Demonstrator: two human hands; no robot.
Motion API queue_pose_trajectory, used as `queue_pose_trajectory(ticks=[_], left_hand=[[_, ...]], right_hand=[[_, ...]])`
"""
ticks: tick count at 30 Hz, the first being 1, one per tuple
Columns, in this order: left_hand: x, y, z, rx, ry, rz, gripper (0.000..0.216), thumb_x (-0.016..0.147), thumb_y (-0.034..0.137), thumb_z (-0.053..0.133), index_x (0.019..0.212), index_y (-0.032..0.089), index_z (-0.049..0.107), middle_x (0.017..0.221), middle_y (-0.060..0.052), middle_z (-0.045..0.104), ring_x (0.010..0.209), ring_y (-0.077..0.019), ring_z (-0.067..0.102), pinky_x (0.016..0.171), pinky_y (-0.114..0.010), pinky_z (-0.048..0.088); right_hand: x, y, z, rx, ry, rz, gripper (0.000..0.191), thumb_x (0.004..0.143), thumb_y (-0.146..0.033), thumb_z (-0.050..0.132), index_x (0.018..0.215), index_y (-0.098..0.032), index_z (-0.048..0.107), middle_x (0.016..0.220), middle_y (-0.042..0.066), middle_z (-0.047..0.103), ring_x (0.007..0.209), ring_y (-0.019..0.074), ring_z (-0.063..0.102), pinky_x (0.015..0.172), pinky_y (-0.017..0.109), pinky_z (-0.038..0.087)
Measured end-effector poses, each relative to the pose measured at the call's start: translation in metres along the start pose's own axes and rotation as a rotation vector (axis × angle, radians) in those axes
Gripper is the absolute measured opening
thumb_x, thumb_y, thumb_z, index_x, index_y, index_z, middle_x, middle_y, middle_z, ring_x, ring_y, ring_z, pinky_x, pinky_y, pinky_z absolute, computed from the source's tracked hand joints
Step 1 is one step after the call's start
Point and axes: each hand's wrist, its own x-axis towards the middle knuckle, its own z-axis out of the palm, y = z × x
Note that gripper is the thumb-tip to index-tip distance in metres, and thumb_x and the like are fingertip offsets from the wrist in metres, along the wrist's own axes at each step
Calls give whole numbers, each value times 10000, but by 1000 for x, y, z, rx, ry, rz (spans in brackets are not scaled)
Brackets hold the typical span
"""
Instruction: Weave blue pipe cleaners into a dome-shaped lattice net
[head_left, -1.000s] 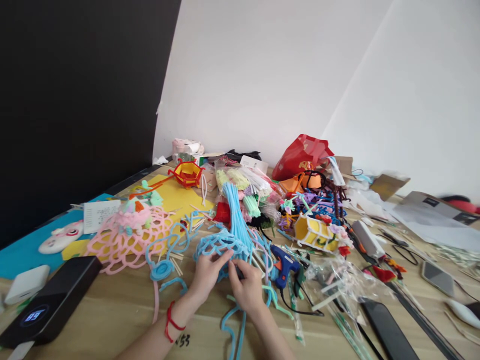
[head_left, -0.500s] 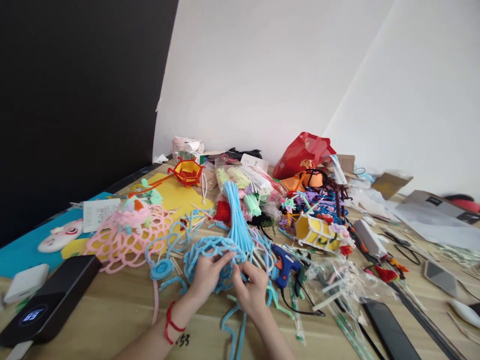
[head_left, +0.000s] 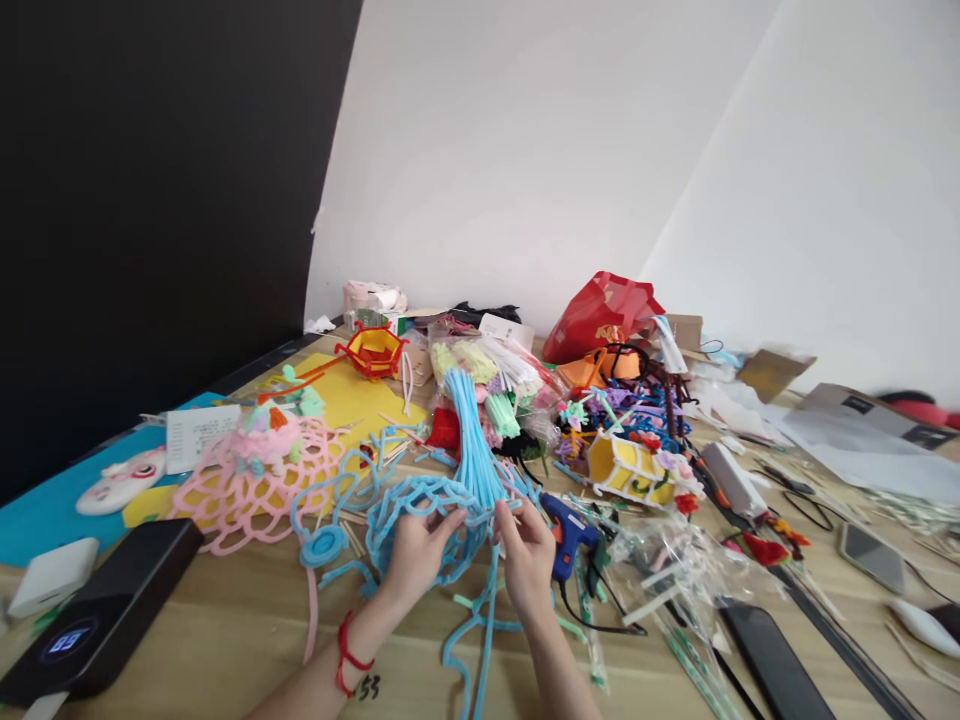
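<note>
A round openwork piece made of blue pipe cleaners [head_left: 390,500] rests on the table in front of me. My left hand [head_left: 424,545] pinches its right rim between thumb and fingers, a red cord round the wrist. Just to the right, my right hand [head_left: 525,545] is closed with thumb and finger on a blue pipe cleaner [head_left: 491,600] that hangs down toward the table's near side. Right behind the hands lies a bundle of straight blue pipe cleaners [head_left: 472,440]. A coiled blue disc [head_left: 324,546] lies left of the netted piece.
A pink net [head_left: 225,500] and a black power bank [head_left: 105,600] lie to the left. On the right are a blue glue gun [head_left: 568,535], a yellow-and-white lantern shape [head_left: 622,465], clear plastic wrapping [head_left: 697,570] and a dark phone [head_left: 772,660]. A red bag [head_left: 600,320] stands behind.
My right hand has moved a little right, away from the left hand, with the blue pipe cleaner between its fingers. The left hand stays on the rim.
</note>
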Motion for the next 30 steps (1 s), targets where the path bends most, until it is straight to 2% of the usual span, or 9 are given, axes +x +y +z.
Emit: queue_pose_trajectory(ticks=[7,14,19,23,26,28,30], left_hand=[[-9,0,5,106,-112,53,176,774,318,618,867,171,641,833,-50,698,804,-218,642,777,-355,499],[-17,5,12,119,-185,63,160,787,304,598,888,182,626,846,-49,690,795,-209,629,771,-353,501],[-16,9,10,93,-183,49,126,768,285,615,839,183,633,825,-41,692,792,-206,635,774,-348,504],[-12,13,5,32,-111,13,129,733,286,651,800,178,631,783,-23,693,772,-199,645,756,-328,509],[-7,11,1,11,-30,16,148,722,303,659,787,175,625,761,-18,696,763,-200,652,748,-323,513],[-3,9,0,3,5,2,162,717,312,665,785,172,622,748,-21,702,748,-202,657,738,-324,516],[0,5,-2,-16,7,-13,182,715,316,670,811,170,624,767,-28,712,753,-204,662,737,-325,517]], right_hand=[[4,13,-7,-217,197,-138,374,827,-392,559,549,-203,395,524,-73,329,496,96,324,496,226,282],[7,21,-5,-333,216,-196,381,855,-384,517,548,-205,381,541,-64,351,522,106,350,542,231,315],[12,29,-5,-288,182,-80,371,831,-430,537,559,-183,482,528,-49,426,513,106,393,514,226,332],[22,36,-18,-234,277,29,344,805,-459,564,652,-152,593,514,-39,483,474,109,419,477,231,355],[24,33,-27,-256,344,-136,258,826,-387,563,751,-149,630,593,-5,548,523,129,478,507,249,406],[21,28,-27,-309,256,-349,165,837,-288,560,871,-161,660,735,42,602,630,156,543,581,278,459],[17,22,-23,-380,82,-548,213,830,-189,553,1011,-198,663,888,78,614,766,184,580,667,316,492]])
